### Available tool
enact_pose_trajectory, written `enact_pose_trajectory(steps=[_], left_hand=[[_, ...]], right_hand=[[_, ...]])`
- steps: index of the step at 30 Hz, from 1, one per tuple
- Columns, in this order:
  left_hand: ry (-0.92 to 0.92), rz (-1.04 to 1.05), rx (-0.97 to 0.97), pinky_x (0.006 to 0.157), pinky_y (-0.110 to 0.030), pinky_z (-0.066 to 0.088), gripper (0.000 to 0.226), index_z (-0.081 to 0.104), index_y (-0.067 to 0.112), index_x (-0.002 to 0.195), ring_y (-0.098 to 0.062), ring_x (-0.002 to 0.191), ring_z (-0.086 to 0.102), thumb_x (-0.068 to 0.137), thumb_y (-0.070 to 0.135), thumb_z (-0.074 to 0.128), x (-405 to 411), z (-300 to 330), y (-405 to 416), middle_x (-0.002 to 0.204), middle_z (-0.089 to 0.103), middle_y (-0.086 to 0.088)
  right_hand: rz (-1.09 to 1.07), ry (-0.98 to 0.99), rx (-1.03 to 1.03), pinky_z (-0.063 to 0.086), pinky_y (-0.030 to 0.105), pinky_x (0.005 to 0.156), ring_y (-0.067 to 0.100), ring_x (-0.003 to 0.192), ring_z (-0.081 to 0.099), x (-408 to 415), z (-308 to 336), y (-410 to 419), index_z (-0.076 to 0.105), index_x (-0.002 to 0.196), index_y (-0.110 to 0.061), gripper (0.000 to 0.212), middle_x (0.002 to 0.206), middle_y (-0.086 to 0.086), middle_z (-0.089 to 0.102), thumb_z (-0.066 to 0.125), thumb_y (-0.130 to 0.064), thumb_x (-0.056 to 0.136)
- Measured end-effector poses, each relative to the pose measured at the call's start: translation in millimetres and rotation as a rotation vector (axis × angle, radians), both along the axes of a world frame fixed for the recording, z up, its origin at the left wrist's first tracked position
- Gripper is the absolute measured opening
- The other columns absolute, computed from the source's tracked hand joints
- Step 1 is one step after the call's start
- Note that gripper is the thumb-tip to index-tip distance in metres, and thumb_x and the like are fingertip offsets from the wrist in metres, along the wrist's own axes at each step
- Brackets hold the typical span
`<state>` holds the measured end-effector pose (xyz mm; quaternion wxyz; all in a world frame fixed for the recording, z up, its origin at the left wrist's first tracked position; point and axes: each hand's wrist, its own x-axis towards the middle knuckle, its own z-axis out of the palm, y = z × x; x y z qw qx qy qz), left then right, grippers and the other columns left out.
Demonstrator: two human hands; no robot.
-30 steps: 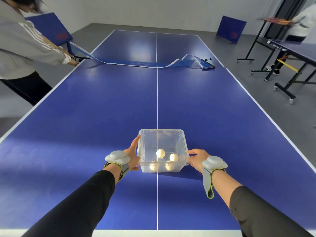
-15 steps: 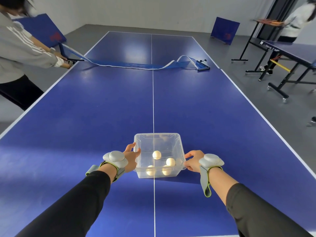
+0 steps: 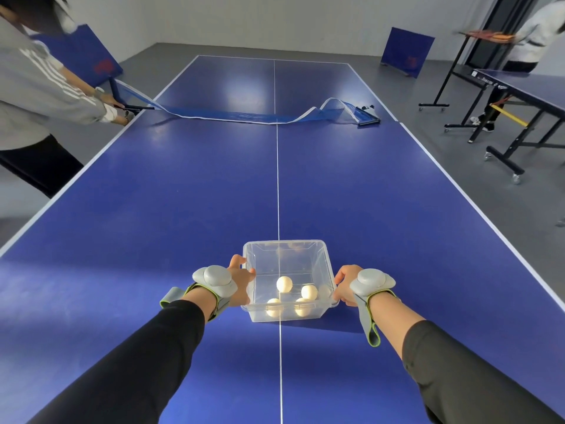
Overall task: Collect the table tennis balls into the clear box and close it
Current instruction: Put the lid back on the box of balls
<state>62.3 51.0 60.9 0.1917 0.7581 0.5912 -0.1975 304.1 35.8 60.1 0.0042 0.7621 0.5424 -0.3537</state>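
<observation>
The clear box (image 3: 318, 258) sits low over the blue table tennis table (image 3: 183, 194), on its white centre line near me. Several white table tennis balls (image 3: 284, 283) lie on its bottom. No lid shows on it or nearby. My left hand (image 3: 241, 283) grips the box's left wall, fingers curled at the rim. My right hand (image 3: 345, 286) holds the right rim. Both wrists carry grey strapped devices. Whether the box rests on the table or is slightly lifted, I cannot tell.
A loosened blue net (image 3: 244, 116) lies across the table's middle, with its clamp (image 3: 368, 116) at the right edge. A person in a grey top (image 3: 39, 87) handles its left post. A second table (image 3: 519, 87) and another person (image 3: 538, 32) stand at the right.
My left fingers have curled from flat against the box's side onto its rim. The box and both hands stay near the centre line; the view has shifted slightly.
</observation>
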Motion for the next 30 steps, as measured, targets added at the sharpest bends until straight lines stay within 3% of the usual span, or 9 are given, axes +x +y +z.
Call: enact_pose_trajectory(steps=[5, 8, 10, 12, 14, 17, 22, 26, 30], left_hand=[[0.003, -0.028, 0.008, 0.101, -0.032, 0.046, 0.065, 0.036, 0.019, 0.142, -0.029, 0.115, 0.055, 0.083, 0.024, 0.062, -2, -2, 6, 0.148, 0.016, -0.006], [-0.002, -0.042, 0.020, 0.103, -0.034, 0.045, 0.068, 0.038, 0.021, 0.141, -0.027, 0.117, 0.053, 0.079, 0.028, 0.067, -2, -5, 11, 0.144, 0.021, -0.005], [-0.002, -0.048, 0.022, 0.103, -0.035, 0.045, 0.070, 0.040, 0.020, 0.140, -0.027, 0.117, 0.052, 0.077, 0.029, 0.070, -4, -8, 15, 0.143, 0.022, -0.005], [-0.016, -0.042, 0.023, 0.105, -0.037, 0.044, 0.071, 0.042, 0.021, 0.138, -0.028, 0.122, 0.050, 0.075, 0.030, 0.072, -5, -11, 17, 0.145, 0.021, -0.003], [-0.027, -0.047, 0.013, 0.109, -0.040, 0.039, 0.073, 0.041, 0.021, 0.139, -0.027, 0.133, 0.041, 0.074, 0.031, 0.073, -7, -13, 19, 0.152, 0.016, -0.001], [-0.039, -0.058, -0.006, 0.115, -0.041, 0.031, 0.074, 0.036, 0.018, 0.142, -0.026, 0.142, 0.028, 0.078, 0.029, 0.071, -7, -13, 21, 0.159, 0.008, -0.002], [-0.056, -0.061, -0.013, 0.117, -0.039, 0.027, 0.073, 0.034, 0.017, 0.143, -0.025, 0.144, 0.023, 0.080, 0.028, 0.070, -5, -11, 20, 0.159, 0.009, -0.003], [-0.067, -0.054, -0.011, 0.117, -0.039, 0.026, 0.073, 0.034, 0.017, 0.143, -0.025, 0.144, 0.022, 0.080, 0.026, 0.070, -5, -8, 18, 0.159, 0.007, -0.003], [-0.041, -0.063, -0.026, 0.117, -0.039, 0.026, 0.074, 0.032, 0.017, 0.144, -0.025, 0.145, 0.022, 0.080, 0.029, 0.069, -5, -10, 19, 0.160, 0.008, -0.004]], right_hand=[[0.112, -0.099, -0.036, 0.054, 0.036, 0.089, 0.030, 0.092, 0.067, -1, 5, 6, 0.056, 0.088, -0.011, 0.018, 0.089, 0.009, 0.060, 0.068, -0.007, 0.075], [0.143, -0.142, -0.051, 0.055, 0.037, 0.091, 0.030, 0.101, 0.067, -2, 6, 9, 0.061, 0.094, -0.008, 0.022, 0.095, 0.010, 0.066, 0.068, -0.009, 0.074], [0.172, -0.199, -0.045, 0.054, 0.033, 0.088, 0.026, 0.098, 0.067, -2, 8, 11, 0.062, 0.101, -0.008, 0.028, 0.102, 0.009, 0.069, 0.068, -0.013, 0.074], [0.196, -0.206, -0.041, 0.051, 0.031, 0.082, 0.023, 0.086, 0.063, -1, 9, 12, 0.059, 0.093, -0.011, 0.021, 0.093, 0.006, 0.065, 0.067, -0.013, 0.074], [0.190, -0.165, -0.042, 0.053, 0.032, 0.082, 0.021, 0.077, 0.059, 1, 6, 13, 0.055, 0.088, -0.014, 0.020, 0.085, 0.005, 0.060, 0.067, -0.012, 0.073], [0.165, -0.089, -0.033, 0.054, 0.036, 0.087, 0.021, 0.078, 0.060, 7, 2, 13, 0.055, 0.098, -0.012, 0.030, 0.087, 0.005, 0.061, 0.069, -0.012, 0.071], [0.063, 0.156, -0.034, 0.057, 0.026, 0.063, 0.018, 0.070, 0.058, 15, -1, 9, 0.048, 0.096, -0.013, 0.035, 0.089, 0.010, 0.057, 0.072, -0.004, 0.072], [0.004, 0.251, -0.038, 0.057, 0.045, 0.086, 0.026, 0.081, 0.058, 18, -6, 11, 0.048, 0.082, -0.015, 0.035, 0.088, 0.014, 0.056, 0.073, 0.005, 0.069], [0.019, 0.234, -0.080, 0.058, 0.040, 0.085, 0.025, 0.085, 0.060, 17, -8, 16, 0.048, 0.083, -0.015, 0.035, 0.095, 0.013, 0.057, 0.074, 0.004, 0.070]])
